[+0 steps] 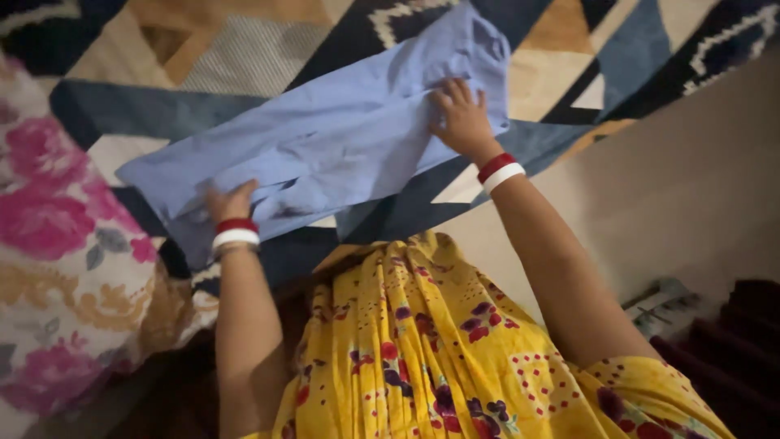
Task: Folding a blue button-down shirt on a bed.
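Item: light blue garment (341,138), spread flat and lying diagonally across a bed cover (244,57) with a geometric pattern of navy, tan, grey and white blocks.

Left hand (230,201): resting palm-down on the garment's lower left end, fingers spread flat. The grip is wide and pressing, with no cloth gathered in it. A red and a white bangle sit at the wrist.

Right hand (461,118): laid on the garment's upper right part, near its far edge, fingers slightly curled over a crease. Whether any fabric is pinched under them cannot be told. It wears matching red and white bangles.

Position: the garment lies under both hands and stretches between them.

Adjacent: floral pink-and-cream fabric (57,236) at left, beside the garment's lower end; yellow flower-print clothing (422,349) in the foreground, worn by the person.
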